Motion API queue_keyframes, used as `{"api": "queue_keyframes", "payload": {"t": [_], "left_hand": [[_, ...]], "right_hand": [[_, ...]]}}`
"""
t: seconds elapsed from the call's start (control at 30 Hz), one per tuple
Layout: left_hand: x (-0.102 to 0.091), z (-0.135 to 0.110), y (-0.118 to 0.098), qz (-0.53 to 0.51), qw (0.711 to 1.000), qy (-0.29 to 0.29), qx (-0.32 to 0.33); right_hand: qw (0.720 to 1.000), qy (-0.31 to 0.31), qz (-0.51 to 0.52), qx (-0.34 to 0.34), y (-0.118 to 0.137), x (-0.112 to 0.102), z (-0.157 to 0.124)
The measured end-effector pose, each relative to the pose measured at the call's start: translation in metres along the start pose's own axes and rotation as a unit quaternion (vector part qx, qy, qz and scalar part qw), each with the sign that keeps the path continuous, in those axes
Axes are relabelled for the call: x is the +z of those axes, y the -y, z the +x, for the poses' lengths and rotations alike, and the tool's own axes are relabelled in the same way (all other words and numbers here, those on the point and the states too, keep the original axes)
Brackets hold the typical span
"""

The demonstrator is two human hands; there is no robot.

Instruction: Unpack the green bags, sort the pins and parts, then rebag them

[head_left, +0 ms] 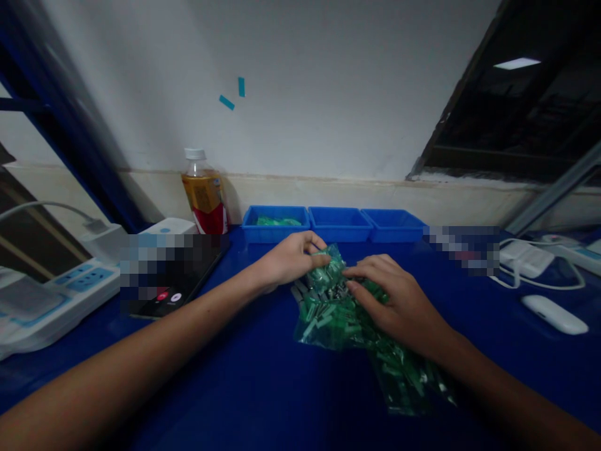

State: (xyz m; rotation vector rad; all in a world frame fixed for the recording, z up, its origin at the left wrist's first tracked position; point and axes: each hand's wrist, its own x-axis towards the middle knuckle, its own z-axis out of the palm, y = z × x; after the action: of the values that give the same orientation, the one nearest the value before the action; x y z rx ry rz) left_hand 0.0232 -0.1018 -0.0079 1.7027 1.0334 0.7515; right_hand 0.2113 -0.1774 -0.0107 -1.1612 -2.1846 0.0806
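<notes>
In front of me on the blue tabletop [263, 376] lie green see-through plastic bags [328, 316] filled with small pale and metallic pieces, too small to name. My left hand [295, 257] is closed with its fingertips on the bunched upper end of one green bag. From the right, my right hand [397, 300] reaches over the bags, thumb and fingertips close together at the same bag's edge. Under the right wrist another green bag [399, 376] stretches toward me, partly covered by the hand and forearm.
Three blue trays [277, 235] line the wall; the left one holds green material. A drink bottle [205, 194], a phone [188, 275] and a power strip [61, 300] with plugs are at left. A white case [554, 314] and a charger with cable [526, 260] lie right.
</notes>
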Motion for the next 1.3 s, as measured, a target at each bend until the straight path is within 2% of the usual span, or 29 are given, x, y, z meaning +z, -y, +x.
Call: {"api": "queue_keyframes", "payload": {"t": [0.07,0.17,0.27,0.37,0.5,0.63,0.73,0.83,0.97,1.17,1.3], "left_hand": [[0.001,-0.001,-0.002,-0.053,0.999,-0.009,0.005],[0.004,-0.002,-0.004,-0.101,0.995,-0.003,0.015],[0.006,-0.003,-0.004,-0.132,0.991,0.009,0.027],[0.009,-0.004,-0.002,-0.156,0.987,0.031,0.035],[0.014,-0.006,0.0,-0.157,0.985,0.062,0.039],[0.019,-0.008,-0.002,-0.165,0.979,0.112,0.044],[0.02,-0.01,-0.003,-0.148,0.982,0.097,0.064],[0.02,-0.009,-0.004,-0.131,0.985,0.084,0.078],[0.019,-0.009,-0.003,-0.148,0.979,0.104,0.097],[0.02,-0.011,-0.002,-0.1,0.985,0.088,0.11],[0.023,-0.014,-0.005,-0.065,0.989,0.087,0.103]], "right_hand": [[1.0,-0.006,0.0,0.02,-0.001,0.0,0.0],[0.994,-0.043,0.031,0.092,-0.004,0.003,-0.001],[0.974,-0.087,0.117,0.173,-0.009,0.007,0.0],[0.949,-0.107,0.201,0.219,-0.01,0.007,0.002],[0.922,-0.073,0.294,0.243,-0.006,0.001,0.005],[0.872,-0.013,0.411,0.267,-0.004,-0.003,0.005],[0.839,-0.006,0.465,0.283,-0.006,-0.001,0.004],[0.825,-0.011,0.482,0.295,-0.005,0.001,0.005],[0.819,-0.023,0.486,0.304,-0.002,0.001,0.006],[0.863,-0.064,0.41,0.288,-0.005,0.003,0.007],[0.869,-0.079,0.402,0.278,-0.003,0.001,0.005]]}}
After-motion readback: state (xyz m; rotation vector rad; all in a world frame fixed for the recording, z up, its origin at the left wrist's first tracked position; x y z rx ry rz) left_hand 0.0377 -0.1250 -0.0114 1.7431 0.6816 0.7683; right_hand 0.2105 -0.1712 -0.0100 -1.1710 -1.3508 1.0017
